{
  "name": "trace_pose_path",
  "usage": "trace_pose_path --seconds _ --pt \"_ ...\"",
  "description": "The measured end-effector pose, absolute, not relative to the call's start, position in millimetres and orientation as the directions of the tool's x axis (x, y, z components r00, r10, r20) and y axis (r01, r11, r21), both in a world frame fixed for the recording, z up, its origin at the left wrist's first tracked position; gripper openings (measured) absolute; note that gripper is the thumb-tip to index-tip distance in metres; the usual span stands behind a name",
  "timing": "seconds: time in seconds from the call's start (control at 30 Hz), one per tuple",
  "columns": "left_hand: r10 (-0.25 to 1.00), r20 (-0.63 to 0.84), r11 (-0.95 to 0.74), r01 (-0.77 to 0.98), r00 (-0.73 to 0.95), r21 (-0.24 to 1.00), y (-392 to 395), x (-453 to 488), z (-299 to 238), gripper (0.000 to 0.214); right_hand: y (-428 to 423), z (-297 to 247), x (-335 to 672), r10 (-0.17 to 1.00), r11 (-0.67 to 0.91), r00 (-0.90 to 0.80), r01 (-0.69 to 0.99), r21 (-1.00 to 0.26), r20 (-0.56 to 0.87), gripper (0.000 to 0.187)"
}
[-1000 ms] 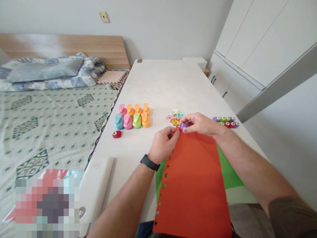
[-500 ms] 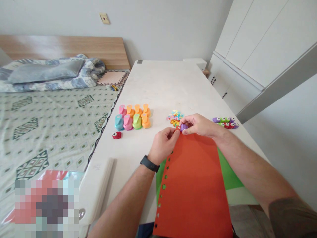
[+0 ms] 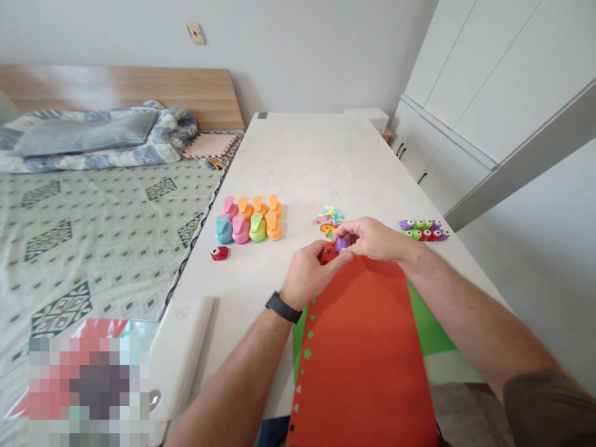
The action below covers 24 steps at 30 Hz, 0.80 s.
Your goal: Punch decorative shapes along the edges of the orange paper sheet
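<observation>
A sheet of orange-red paper [image 3: 363, 354] lies lengthwise before me, its left edge lined with small punched shapes such as stars and flowers. My right hand [image 3: 372, 239] grips a small purple craft punch [image 3: 342, 244] at the sheet's far edge. Close beside it, my left hand [image 3: 310, 270] pinches the far left corner of the paper, the thumb stretched toward the punch. Green paper [image 3: 428, 323] shows beneath the orange-red sheet. Just beyond the hands is a pile of tiny coloured paper cut-outs [image 3: 329, 217]. My fingers hide part of the punch.
On the left stand larger lever craft punches [image 3: 249, 226] in two rows, with a small red punch [image 3: 219, 253] nearer. Several small punches [image 3: 423, 230] sit at the right edge of the white table [image 3: 302, 155]. A white machine [image 3: 181, 360] lies front left, beside the bed [image 3: 102, 248].
The purple punch has shifted slightly left along the far edge. My left thumb has slid right toward it, and flower-shaped holes now show at the paper's far corner.
</observation>
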State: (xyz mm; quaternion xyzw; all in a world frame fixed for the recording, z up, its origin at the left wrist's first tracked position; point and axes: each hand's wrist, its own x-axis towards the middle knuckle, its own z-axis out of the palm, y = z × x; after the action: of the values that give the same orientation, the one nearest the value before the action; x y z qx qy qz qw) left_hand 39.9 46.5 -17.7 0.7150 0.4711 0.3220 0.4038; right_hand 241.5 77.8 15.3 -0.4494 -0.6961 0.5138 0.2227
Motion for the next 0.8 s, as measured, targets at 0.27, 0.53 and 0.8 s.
trace_pose_path --seconds 0.27,0.53,0.8 --pt "0.933 0.091 -0.248 0.437 0.348 0.865 45 39 -20 0.043 78 10 239 0.871 0.082 -0.466 0.452 -0.888 -0.156 0.021" --pt "0.918 0.051 -0.207 0.367 0.394 0.907 50 39 -24 0.044 83 5 245 0.843 0.054 -0.512 0.385 -0.921 -0.164 0.026" --pt "0.916 0.011 -0.18 0.387 0.401 0.904 53 37 -27 0.036 82 12 250 0.841 0.015 -0.514 0.335 -0.942 -0.17 0.027"
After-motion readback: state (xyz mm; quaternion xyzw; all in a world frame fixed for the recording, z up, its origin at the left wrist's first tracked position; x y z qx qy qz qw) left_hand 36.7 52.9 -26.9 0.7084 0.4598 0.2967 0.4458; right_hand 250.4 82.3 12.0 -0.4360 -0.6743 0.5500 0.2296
